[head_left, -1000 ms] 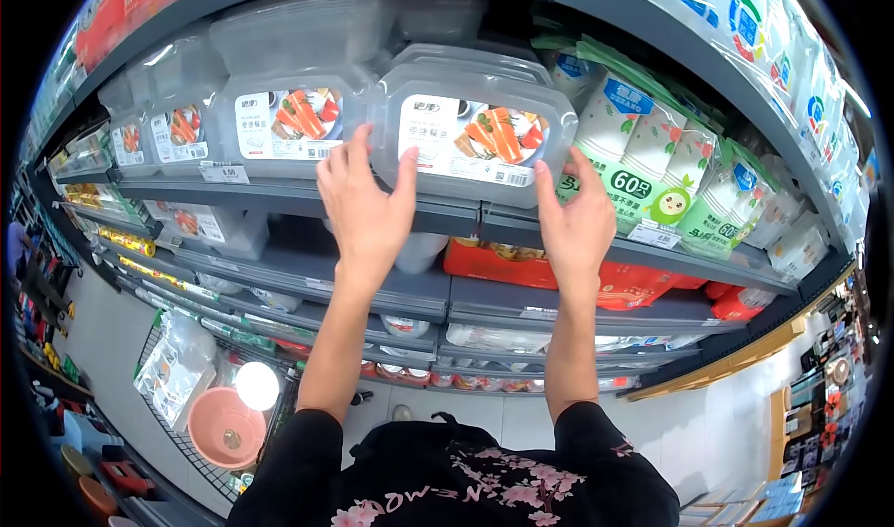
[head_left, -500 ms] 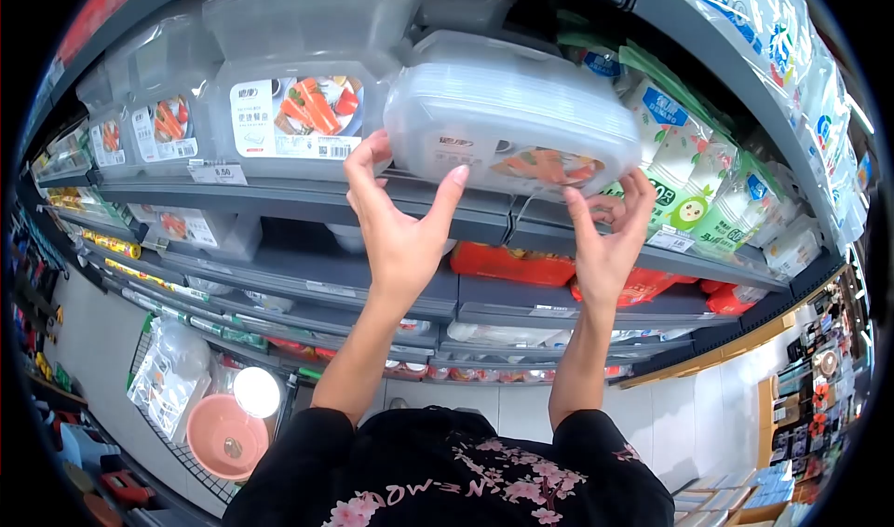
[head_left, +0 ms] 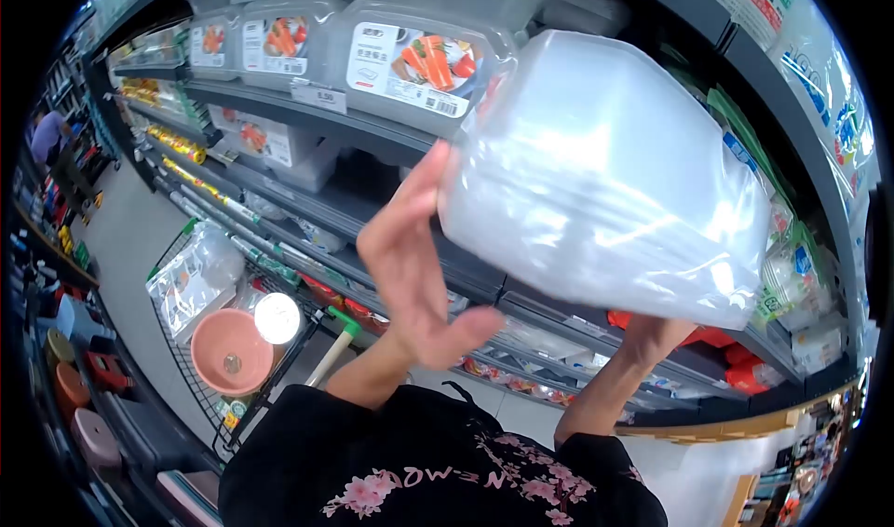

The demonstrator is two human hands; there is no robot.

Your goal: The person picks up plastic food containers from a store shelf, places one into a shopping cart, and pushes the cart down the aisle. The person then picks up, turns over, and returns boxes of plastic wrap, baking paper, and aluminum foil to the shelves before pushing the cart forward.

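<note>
A clear-wrapped stack of translucent plastic food containers [head_left: 605,164] is raised in front of the shelf, its broad plain side facing me. My right hand [head_left: 656,336] supports it from below, with the fingers hidden behind the pack. At the pack's left edge is my left hand [head_left: 410,257], fingertips touching the side and thumb stretched out away from it. Another pack of containers [head_left: 419,61], with a salmon picture on its label, stands on the shelf just left of the raised one.
A shopping cart [head_left: 172,341] stands at lower left, carrying a pink basin [head_left: 233,350] and a white round item [head_left: 277,318]. Wrapped goods [head_left: 796,266] fill the shelf's right end. At far left, a person in purple [head_left: 48,136] is in the aisle.
The container stack has come nearer and tipped, so its label no longer shows. My left thumb has left its front; my right hand has moved underneath. The view has shifted, showing more aisle.
</note>
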